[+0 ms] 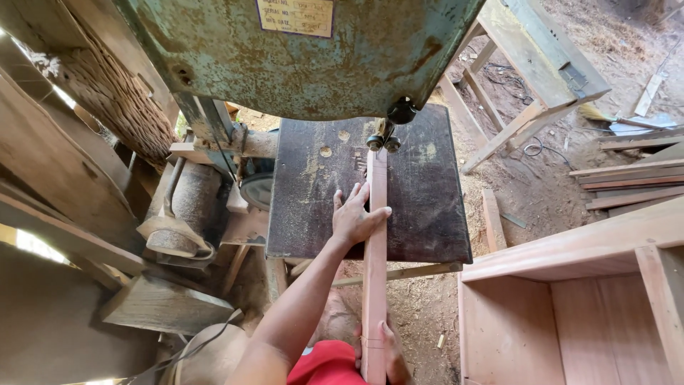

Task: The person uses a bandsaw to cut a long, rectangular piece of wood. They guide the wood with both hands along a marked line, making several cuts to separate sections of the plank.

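Observation:
A long narrow strip of reddish wood [375,235] lies lengthwise on the dark metal saw table [420,192], its far end at the blade guide [385,141] under the big worn green machine housing [313,57]. My left hand [356,214] rests flat on the table, pressing against the strip's left side about midway along. My right hand [388,353] grips the near end of the strip, down by my red shirt. The blade itself is hard to make out.
An open wooden box frame [570,299] stands to the right. Loose planks [627,178] lie at the far right and a wooden trestle [527,85] stands behind the table. A motor with belt [185,214] sits to the left. Sawdust covers the floor.

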